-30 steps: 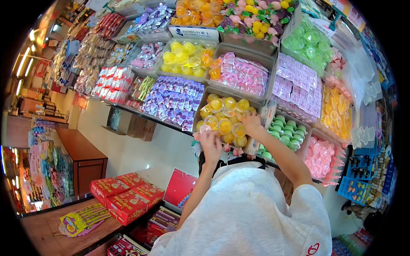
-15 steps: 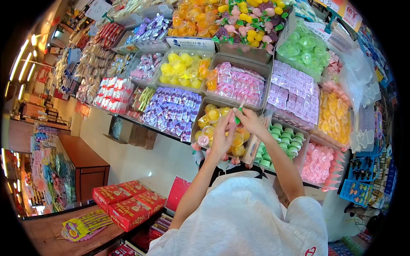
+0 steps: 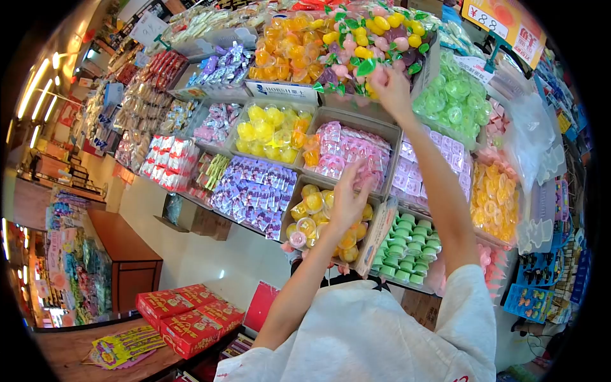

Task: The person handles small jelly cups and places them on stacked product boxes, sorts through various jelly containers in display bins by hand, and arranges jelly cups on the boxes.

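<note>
My right hand (image 3: 393, 90) reaches to the upper middle, its fingers closed on a pink candy with a green leaf (image 3: 366, 67), at the front of the box of fruit-shaped candies (image 3: 394, 43). My left hand (image 3: 350, 198) hangs over the box of yellow jelly cups (image 3: 313, 202), its fingers apart near the pink packets (image 3: 336, 137); nothing shows in it. A single pink cup (image 3: 297, 239) lies at the left front of the yellow cups.
Around them stand bins of purple packets (image 3: 253, 190), yellow balls (image 3: 266, 130), green cups (image 3: 407, 247), lilac packs (image 3: 445, 149) and green jellies (image 3: 453, 95). Red boxes (image 3: 191, 318) lie on a wooden counter at the lower left. Price signs (image 3: 489, 20) rise at the upper right.
Both hands were together over the yellow cups with a small pink and green thing between them. My right hand has since moved up to the fruit-shaped candies; my left hand has separated from it.
</note>
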The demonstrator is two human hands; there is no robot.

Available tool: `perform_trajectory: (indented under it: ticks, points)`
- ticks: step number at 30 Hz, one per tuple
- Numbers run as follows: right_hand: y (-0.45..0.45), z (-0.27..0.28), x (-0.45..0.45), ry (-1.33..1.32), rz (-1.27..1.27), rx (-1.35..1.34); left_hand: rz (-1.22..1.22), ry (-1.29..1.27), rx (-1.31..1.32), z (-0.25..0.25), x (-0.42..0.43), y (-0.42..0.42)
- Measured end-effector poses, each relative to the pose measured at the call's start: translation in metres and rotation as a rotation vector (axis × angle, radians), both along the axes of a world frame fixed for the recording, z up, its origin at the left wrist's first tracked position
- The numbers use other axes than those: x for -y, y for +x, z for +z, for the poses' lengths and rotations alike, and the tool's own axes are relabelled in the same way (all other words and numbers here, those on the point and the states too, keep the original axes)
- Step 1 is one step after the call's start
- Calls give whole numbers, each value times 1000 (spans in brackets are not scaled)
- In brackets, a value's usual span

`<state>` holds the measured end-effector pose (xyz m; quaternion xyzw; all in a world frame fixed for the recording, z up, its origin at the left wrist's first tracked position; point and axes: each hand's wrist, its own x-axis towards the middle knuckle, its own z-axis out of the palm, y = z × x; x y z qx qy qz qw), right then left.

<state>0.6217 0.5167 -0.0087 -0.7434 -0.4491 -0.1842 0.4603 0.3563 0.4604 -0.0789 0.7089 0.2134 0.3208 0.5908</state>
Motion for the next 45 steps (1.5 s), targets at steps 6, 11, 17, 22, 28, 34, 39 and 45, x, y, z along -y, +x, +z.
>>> perform_trajectory:
  ticks: [6,11,17,22,28,34,39,45]
  points:
    - [93,32,-60,-187,-143,114,45,67,-164,-61,1,-38]
    - [152,-18,-102,-259,-128,122,162,149,-326,-87,1,-72]
    - [129,-22,-98,-253,-121,240,213,240,-440,-111,4,-116]
    - [134,-36,-94,-220,-88,344,176,285,-592,-119,14,-134]
    - [131,-47,-90,-192,-47,321,161,279,-592,-136,17,-143]
    - [89,-38,-67,-49,-19,393,330,194,-595,-128,-12,-152]
    - [-11,-8,-22,65,62,345,454,193,-625,-132,-40,-158]
    - [-167,-8,72,-16,298,-32,358,267,-762,-154,-62,-153]
